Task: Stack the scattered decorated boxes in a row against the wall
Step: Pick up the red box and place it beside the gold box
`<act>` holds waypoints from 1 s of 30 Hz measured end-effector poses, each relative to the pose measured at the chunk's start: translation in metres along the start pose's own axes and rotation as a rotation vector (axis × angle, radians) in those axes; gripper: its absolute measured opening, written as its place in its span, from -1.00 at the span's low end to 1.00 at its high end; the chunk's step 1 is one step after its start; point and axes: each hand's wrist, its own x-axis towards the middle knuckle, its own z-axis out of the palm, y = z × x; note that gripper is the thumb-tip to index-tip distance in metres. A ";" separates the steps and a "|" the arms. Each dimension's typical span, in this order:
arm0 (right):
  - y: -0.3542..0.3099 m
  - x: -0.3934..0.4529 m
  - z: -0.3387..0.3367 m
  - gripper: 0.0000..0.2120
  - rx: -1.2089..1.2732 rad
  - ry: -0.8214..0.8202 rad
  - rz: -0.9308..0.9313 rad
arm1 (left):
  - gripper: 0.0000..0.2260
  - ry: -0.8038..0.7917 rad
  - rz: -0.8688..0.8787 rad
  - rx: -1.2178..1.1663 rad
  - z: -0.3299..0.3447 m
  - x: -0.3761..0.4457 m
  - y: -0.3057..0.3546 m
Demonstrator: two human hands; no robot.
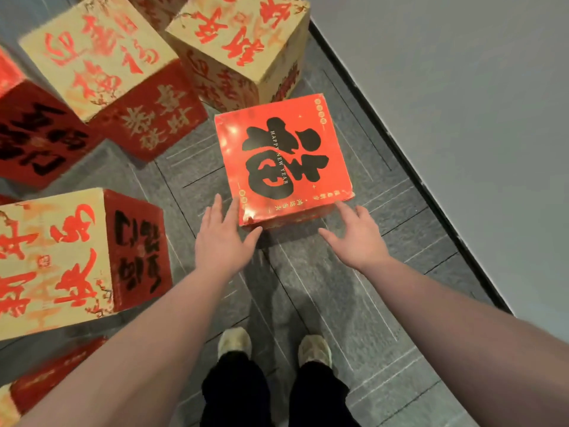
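Glossy printed cardboard box (283,158); matt carpet (332,272).

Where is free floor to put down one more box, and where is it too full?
Free: the grey floor strip between the red box and the wall, and the floor in front of the shoes. Crowded: the left side, where the cream-and-red boxes stand close together.

"happy new year" across top of red box (284,158).
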 end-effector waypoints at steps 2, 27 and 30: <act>0.000 0.020 -0.003 -0.31 -0.015 0.001 0.020 | -0.31 0.015 -0.007 -0.005 0.002 0.021 0.001; -0.032 0.198 0.011 -0.21 -0.091 0.071 0.157 | -0.29 0.072 -0.027 -0.160 0.051 0.178 -0.004; -0.026 0.203 0.017 -0.20 -0.037 0.049 0.171 | -0.24 0.063 -0.008 -0.189 0.057 0.182 -0.001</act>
